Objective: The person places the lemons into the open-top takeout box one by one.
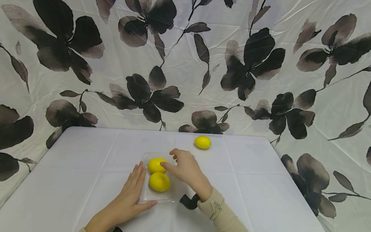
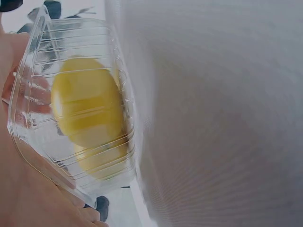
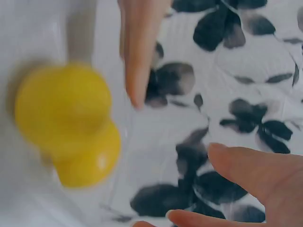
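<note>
Two yellow lemons, a far one and a near one, sit in a clear plastic container. Along the container's left side lies my left hand, its fingers straight and its thumb by the front edge. The left wrist view shows this hand against the ribbed container wall. My right hand hovers over the container's right side, fingers slightly bent and parted from the thumb. Nothing is between them in the right wrist view, where the lemons look blurred.
A third lemon lies near the back edge of the white-covered table. Behind the table hangs a white cloth with dark flowers. A black strap piece shows at my right wrist.
</note>
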### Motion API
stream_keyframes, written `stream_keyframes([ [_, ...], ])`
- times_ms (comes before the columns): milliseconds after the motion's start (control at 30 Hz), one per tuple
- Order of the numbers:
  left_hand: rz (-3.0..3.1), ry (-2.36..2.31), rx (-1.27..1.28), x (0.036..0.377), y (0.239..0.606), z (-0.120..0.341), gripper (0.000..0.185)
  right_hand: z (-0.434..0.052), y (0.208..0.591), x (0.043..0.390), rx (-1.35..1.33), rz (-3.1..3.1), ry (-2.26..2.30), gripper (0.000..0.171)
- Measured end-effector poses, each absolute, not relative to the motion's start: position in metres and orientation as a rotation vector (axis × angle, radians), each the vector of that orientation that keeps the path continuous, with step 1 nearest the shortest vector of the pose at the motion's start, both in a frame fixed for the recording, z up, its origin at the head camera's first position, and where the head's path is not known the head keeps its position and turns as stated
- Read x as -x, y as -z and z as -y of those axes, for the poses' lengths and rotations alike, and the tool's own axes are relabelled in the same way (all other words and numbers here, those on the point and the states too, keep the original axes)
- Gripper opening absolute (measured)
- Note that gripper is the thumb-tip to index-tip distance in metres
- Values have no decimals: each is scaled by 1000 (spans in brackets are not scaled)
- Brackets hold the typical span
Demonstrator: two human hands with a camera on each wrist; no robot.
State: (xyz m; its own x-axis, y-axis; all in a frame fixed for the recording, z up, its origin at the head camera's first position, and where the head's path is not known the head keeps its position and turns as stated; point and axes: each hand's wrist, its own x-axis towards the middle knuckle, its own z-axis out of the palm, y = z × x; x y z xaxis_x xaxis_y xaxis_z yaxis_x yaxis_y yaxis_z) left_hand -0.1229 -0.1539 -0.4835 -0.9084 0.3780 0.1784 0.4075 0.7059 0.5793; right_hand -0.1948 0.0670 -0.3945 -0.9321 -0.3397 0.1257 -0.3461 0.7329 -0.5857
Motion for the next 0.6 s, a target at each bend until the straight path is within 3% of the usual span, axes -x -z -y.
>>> stream_keyframes([
  [267, 2880, 1001, 640, 124, 482, 154, 114, -101, 382, 227, -456, 2821, -962, 36],
  [600, 2865, 987, 640, 124, 485, 153, 114, -147, 402, 278, -415, 2626, -1057, 20],
])
